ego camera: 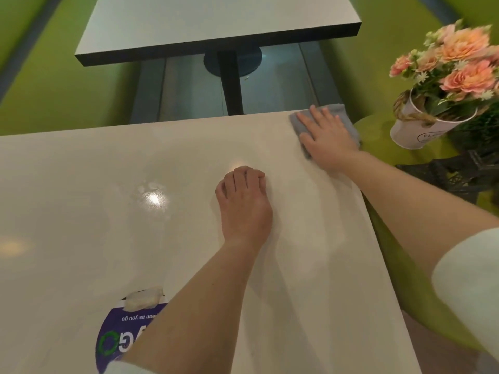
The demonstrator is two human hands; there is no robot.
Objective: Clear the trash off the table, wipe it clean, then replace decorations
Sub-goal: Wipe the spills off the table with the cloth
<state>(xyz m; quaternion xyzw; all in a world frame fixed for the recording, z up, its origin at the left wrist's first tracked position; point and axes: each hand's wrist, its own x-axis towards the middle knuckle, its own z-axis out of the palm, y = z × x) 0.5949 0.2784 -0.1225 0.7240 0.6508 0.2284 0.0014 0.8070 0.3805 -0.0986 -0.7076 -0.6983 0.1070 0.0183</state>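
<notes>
My right hand [326, 136] lies flat with straight fingers on a grey cloth [348, 120] at the far right corner of the cream table [108, 184]. My left hand [244, 201] rests on the table's middle with its fingers curled under, holding nothing. A wet, shiny patch [152, 197] shows left of that hand. Pink flowers in a white pot [421, 125] stand on the green seat beyond the table's right edge. A crumpled white scrap [143, 299] lies near the front edge, on a purple round sticker [113, 336].
A dark metal tower ornament [459, 174] lies on the green seat [378, 130] at the right, below the flower pot. Another white table [189, 25] on a black post stands beyond, across a gap of grey floor. Green benches run along both sides.
</notes>
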